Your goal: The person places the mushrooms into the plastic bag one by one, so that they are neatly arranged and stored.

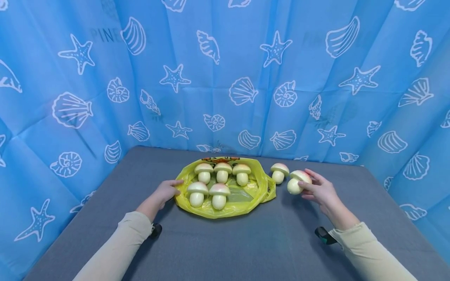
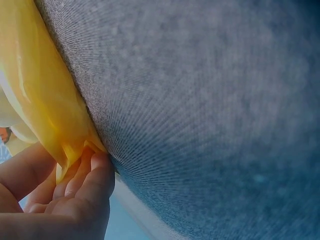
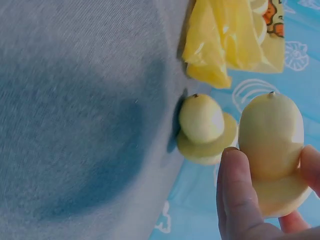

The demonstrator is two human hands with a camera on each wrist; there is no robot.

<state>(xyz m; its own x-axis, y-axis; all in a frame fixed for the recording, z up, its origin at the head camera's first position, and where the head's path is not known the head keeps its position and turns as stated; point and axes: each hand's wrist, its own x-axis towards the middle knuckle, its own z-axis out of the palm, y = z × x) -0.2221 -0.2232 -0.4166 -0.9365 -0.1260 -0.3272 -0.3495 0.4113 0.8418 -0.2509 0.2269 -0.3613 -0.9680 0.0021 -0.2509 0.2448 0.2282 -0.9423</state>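
A yellow plastic bag (image 1: 207, 212) lies spread open on the table, with several model mushrooms (image 1: 219, 201) inside, pale stems and pink-tinged caps. My left hand (image 1: 166, 192) is at the bag's left edge; in the left wrist view its thumb and fingers (image 2: 97, 185) pinch the yellow plastic. To the right of the bag, my right hand (image 1: 320, 191) grips a mushroom (image 1: 299, 181) between thumb and fingers, held above the table. In the right wrist view that mushroom (image 3: 272, 132) has its stem upward in the picture. Another mushroom (image 1: 279, 173) rests on the table between bag and right hand.
The table (image 1: 225, 249) has a grey cloth cover. Behind it and along both sides hangs a blue curtain (image 1: 225, 78) printed with white shells and starfish. A dark band device (image 1: 325, 235) sits at the right wrist, and another (image 1: 156, 231) at the left.
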